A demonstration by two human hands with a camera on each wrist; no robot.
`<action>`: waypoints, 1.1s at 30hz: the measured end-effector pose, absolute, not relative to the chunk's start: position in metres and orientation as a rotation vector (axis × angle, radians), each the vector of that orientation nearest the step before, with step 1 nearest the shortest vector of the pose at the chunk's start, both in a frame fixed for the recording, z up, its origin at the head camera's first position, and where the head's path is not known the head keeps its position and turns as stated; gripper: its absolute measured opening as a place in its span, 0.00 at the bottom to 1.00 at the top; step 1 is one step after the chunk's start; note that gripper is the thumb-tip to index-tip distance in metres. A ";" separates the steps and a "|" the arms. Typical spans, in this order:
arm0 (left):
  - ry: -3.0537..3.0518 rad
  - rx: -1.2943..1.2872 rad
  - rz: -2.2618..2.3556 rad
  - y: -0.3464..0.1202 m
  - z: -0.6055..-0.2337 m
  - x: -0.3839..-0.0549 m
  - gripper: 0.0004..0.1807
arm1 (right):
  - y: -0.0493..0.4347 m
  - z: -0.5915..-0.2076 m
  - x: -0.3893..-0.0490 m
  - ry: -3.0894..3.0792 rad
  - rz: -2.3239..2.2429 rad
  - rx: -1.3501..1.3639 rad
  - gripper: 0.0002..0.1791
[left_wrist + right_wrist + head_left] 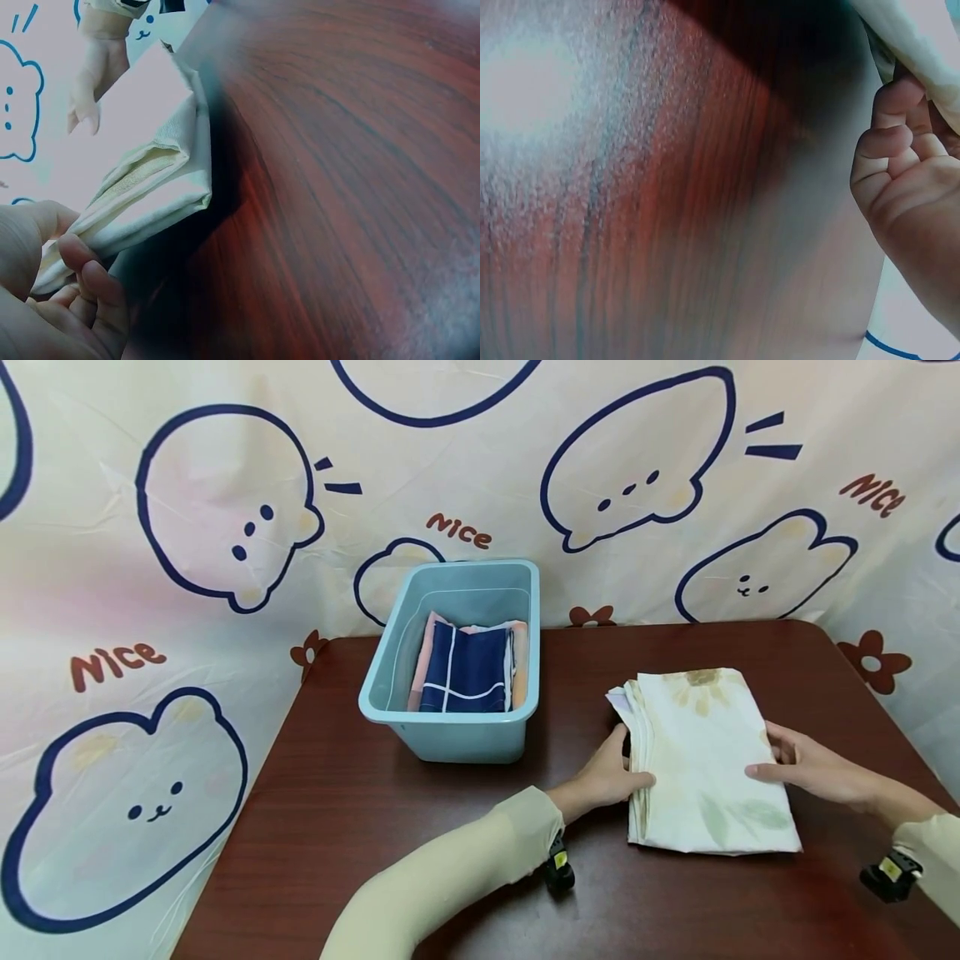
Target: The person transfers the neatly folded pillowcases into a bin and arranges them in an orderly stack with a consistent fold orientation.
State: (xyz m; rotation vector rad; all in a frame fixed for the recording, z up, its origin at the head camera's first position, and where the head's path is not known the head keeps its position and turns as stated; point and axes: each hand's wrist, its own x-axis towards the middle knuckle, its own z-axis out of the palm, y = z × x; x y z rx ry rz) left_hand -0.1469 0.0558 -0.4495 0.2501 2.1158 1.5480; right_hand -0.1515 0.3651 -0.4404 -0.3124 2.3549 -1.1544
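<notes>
A folded white cloth (pixel 708 768) with a pale flower and leaf print is held between both hands at the right of the table. My left hand (pixel 611 768) grips its layered left edge, thumb on top and fingers beneath. On the opposite edge my right hand (pixel 813 768) pinches the cloth, thumb on the upper face and the other fingers partly hidden. In the left wrist view, the stacked folds of the cloth (pixel 142 180) show above the table. Curled fingers of the right hand (pixel 907 165) appear under the cloth in the right wrist view.
Left of the cloth stands a blue plastic bin (pixel 465 739). Inside lie several folded cloths, with a navy one with white lines (pixel 468 664) in front. The dark brown wooden table (pixel 337 843) backs onto a printed curtain (pixel 450 468).
</notes>
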 end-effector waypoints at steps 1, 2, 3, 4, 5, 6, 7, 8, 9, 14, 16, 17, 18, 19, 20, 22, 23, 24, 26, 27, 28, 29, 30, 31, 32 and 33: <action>2.120 0.254 1.540 0.055 -0.448 -0.147 0.50 | 0.364 -0.440 -0.151 2.351 -1.167 -0.316 0.43; 2.125 0.259 1.534 0.054 -0.447 -0.147 0.50 | 0.363 -0.440 -0.150 2.346 -1.182 -0.320 0.43; 2.129 0.263 1.526 0.053 -0.445 -0.146 0.49 | 0.362 -0.439 -0.150 2.347 -1.191 -0.328 0.43; 2.131 0.266 1.519 0.052 -0.443 -0.146 0.49 | 0.362 -0.439 -0.149 2.342 -1.205 -0.333 0.43; 2.136 0.265 1.511 0.051 -0.441 -0.146 0.49 | 0.361 -0.438 -0.149 2.339 -1.215 -0.340 0.42; 2.137 0.264 1.507 0.050 -0.440 -0.145 0.49 | 0.360 -0.437 -0.148 2.335 -1.225 -0.348 0.42; 2.134 0.268 1.509 0.049 -0.438 -0.145 0.49 | 0.359 -0.436 -0.148 2.332 -1.232 -0.355 0.41; 2.137 0.272 1.511 0.048 -0.437 -0.145 0.49 | 0.359 -0.435 -0.147 2.326 -1.243 -0.361 0.41; 2.135 0.276 1.516 0.047 -0.436 -0.145 0.49 | 0.358 -0.434 -0.147 2.321 -1.251 -0.365 0.41; 2.141 0.284 1.525 0.045 -0.432 -0.145 0.49 | 0.354 -0.428 -0.147 2.338 -1.243 -0.359 0.42; 2.154 0.282 1.512 0.044 -0.430 -0.145 0.50 | 0.353 -0.426 -0.147 2.347 -1.238 -0.355 0.42; 2.160 0.282 1.504 0.044 -0.428 -0.145 0.50 | 0.353 -0.425 -0.146 2.346 -1.241 -0.359 0.42; 2.168 0.282 1.494 0.043 -0.427 -0.145 0.50 | 0.352 -0.424 -0.146 2.345 -1.246 -0.364 0.42; 2.177 0.283 1.485 0.043 -0.425 -0.145 0.50 | 0.351 -0.424 -0.146 2.346 -1.246 -0.362 0.42; 2.184 0.284 1.476 0.042 -0.423 -0.145 0.50 | 0.351 -0.423 -0.146 2.348 -1.246 -0.362 0.42; 2.198 0.284 1.458 0.041 -0.420 -0.145 0.50 | 0.350 -0.420 -0.145 2.354 -1.245 -0.362 0.42; 2.201 0.284 1.459 0.040 -0.418 -0.145 0.50 | 0.349 -0.419 -0.145 2.364 -1.239 -0.360 0.42; 2.206 0.285 1.458 0.040 -0.416 -0.145 0.50 | 0.349 -0.418 -0.145 2.372 -1.233 -0.357 0.42; 2.213 0.283 1.456 0.039 -0.413 -0.145 0.49 | 0.347 -0.415 -0.145 2.390 -1.218 -0.348 0.42; 2.214 0.284 1.458 0.039 -0.412 -0.145 0.49 | 0.347 -0.414 -0.145 2.395 -1.214 -0.344 0.43; 2.216 0.285 1.461 0.038 -0.410 -0.144 0.49 | 0.346 -0.412 -0.145 2.401 -1.207 -0.340 0.43; 2.221 0.287 1.458 0.038 -0.409 -0.144 0.49 | 0.346 -0.411 -0.145 2.407 -1.200 -0.336 0.43; 2.227 0.290 1.451 0.037 -0.407 -0.144 0.48 | 0.345 -0.410 -0.145 2.406 -1.201 -0.335 0.44; 2.229 0.293 1.447 0.037 -0.406 -0.144 0.48 | 0.345 -0.409 -0.145 2.407 -1.202 -0.334 0.44; 2.239 0.296 1.436 0.036 -0.404 -0.143 0.48 | 0.344 -0.408 -0.144 2.405 -1.207 -0.334 0.44; 2.249 0.299 1.424 0.036 -0.403 -0.143 0.48 | 0.343 -0.408 -0.144 2.405 -1.211 -0.335 0.44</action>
